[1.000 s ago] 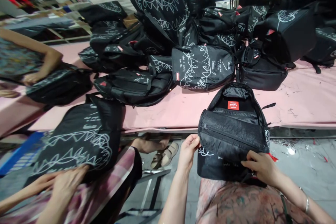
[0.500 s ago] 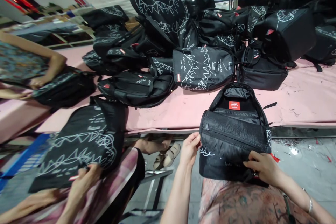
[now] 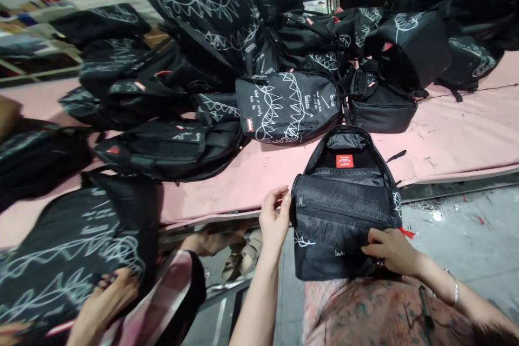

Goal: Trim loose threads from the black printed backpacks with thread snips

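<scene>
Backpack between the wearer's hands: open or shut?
Open: the backpack has its flap folded down, exposing the mesh pocket and red inner label.

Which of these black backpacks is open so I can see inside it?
The backpack at the camera wearer's right hand: it gapes, showing a mesh panel and red label inside. No other clearly shows its inside.
</scene>
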A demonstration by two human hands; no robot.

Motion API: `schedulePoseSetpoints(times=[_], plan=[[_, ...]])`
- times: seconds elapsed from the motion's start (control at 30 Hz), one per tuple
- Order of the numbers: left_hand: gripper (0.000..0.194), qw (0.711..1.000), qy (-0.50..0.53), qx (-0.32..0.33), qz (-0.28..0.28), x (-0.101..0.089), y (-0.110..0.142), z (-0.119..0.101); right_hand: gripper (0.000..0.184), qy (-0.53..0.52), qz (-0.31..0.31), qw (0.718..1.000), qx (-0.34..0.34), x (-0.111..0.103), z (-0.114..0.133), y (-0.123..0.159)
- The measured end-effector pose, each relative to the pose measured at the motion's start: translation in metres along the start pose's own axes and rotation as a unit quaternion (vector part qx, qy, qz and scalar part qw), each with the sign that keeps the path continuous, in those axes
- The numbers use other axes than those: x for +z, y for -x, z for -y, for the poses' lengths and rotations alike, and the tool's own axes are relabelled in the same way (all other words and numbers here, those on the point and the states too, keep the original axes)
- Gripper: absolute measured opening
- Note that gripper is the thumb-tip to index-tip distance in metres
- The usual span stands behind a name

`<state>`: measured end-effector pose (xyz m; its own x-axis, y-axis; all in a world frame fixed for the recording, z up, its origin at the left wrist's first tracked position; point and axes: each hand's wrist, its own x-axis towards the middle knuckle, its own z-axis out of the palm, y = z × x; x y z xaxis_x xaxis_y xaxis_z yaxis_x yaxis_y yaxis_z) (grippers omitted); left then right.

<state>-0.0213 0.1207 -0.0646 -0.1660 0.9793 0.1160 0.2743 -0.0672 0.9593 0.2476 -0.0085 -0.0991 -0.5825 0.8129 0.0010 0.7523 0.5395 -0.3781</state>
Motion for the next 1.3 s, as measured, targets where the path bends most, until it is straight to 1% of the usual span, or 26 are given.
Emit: schedulePoseSetpoints(times=[0.03,0.1,0.17,0.23,0.27,0.3,0.37,0.4,0.47,0.53,0.63,0.67,0.73,0.8,0.87,0.9,0.97,1.03,1.1,1.17,1.23,1.3], plan=[[0.025,0.995,-0.062,0.066,0.032,0.006,-0.007,-0.009,0.041,0.001,0.004,1.0,0.002,-0.001,0.0,0.0],[0.025,0.965,-0.156,0.173,0.121,0.021,-0.021,-0.028,0.038,-0.001,0.008,1.0,0.006,-0.004,0.002,0.002],[0.026,0.922,-0.219,0.235,0.216,0.04,-0.035,-0.041,0.036,-0.007,0.011,1.0,0.008,-0.009,0.003,0.004],[0.029,0.877,-0.272,0.254,0.303,0.061,-0.049,-0.046,0.035,-0.017,0.01,1.0,0.007,-0.014,0.004,0.007],[0.03,0.856,-0.298,0.256,0.336,0.07,-0.054,-0.046,0.035,-0.022,0.008,1.0,0.005,-0.017,0.004,0.009],[0.029,0.837,-0.322,0.256,0.36,0.078,-0.058,-0.044,0.036,-0.027,0.004,1.0,0.003,-0.02,0.003,0.012],[0.027,0.814,-0.359,0.256,0.379,0.089,-0.058,-0.039,0.035,-0.038,-0.006,0.999,0.001,-0.024,0.002,0.02],[0.027,0.809,-0.371,0.256,0.378,0.09,-0.054,-0.036,0.033,-0.044,-0.01,0.999,0.002,-0.027,0.001,0.024],[0.034,0.809,-0.39,0.253,0.36,0.087,-0.039,-0.032,0.031,-0.068,-0.011,0.998,0.006,-0.035,-0.002,0.034],[0.04,0.81,-0.421,0.266,0.31,0.078,-0.018,-0.032,0.032,-0.116,0.011,0.993,0.008,-0.047,-0.004,0.042],[0.036,0.802,-0.463,0.307,0.218,0.061,0.012,-0.034,0.043,-0.201,0.054,0.978,0.023,-0.071,-0.011,0.05],[0.034,0.8,-0.468,0.319,0.196,0.055,0.02,-0.035,0.045,-0.213,0.056,0.975,0.039,-0.078,-0.016,0.051],[0.03,0.802,-0.465,0.333,0.171,0.046,0.033,-0.037,0.046,-0.195,0.023,0.977,0.087,-0.09,-0.028,0.047],[0.027,0.806,-0.458,0.341,0.154,0.039,0.041,-0.038,0.04,-0.154,-0.036,0.978,0.133,-0.096,-0.043,0.039],[0.026,0.811,-0.449,0.346,0.142,0.034,0.047,-0.039,0.034,-0.129,-0.096,0.973,0.167,-0.098,-0.056,0.026],[0.025,0.814,-0.444,0.348,0.137,0.033,0.049,-0.039,0.031,-0.126,-0.117,0.969,0.179,-0.098,-0.061,0.018],[0.024,0.82,-0.431,0.353,0.133,0.031,0.053,-0.04,0.027,-0.132,-0.135,0.963,0.193,-0.099,-0.065,-0.001],[0.023,0.825,-0.416,0.359,0.136,0.032,0.057,-0.042,0.023,-0.149,-0.135,0.964,0.175,-0.099,-0.065,-0.025],[0.021,0.828,-0.401,0.366,0.145,0.034,0.062,-0.046,0.022,-0.162,-0.143,0.967,0.132,-0.099,-0.061,-0.056],[0.02,0.831,-0.385,0.371,0.156,0.035,0.068,-0.049,0.023,-0.148,-0.154,0.972,0.1,-0.097,-0.058,-0.09],[0.018,0.839,-0.363,0.369,0.167,0.034,0.073,-0.051,0.026,-0.099,-0.128,0.982,0.101,-0.093,-0.055,-0.12],[0.014,0.85,-0.341,0.361,0.177,0.028,0.075,-0.05,0.026,-0.046,-0.088,0.988,0.121,-0.089,-0.051,-0.14]])
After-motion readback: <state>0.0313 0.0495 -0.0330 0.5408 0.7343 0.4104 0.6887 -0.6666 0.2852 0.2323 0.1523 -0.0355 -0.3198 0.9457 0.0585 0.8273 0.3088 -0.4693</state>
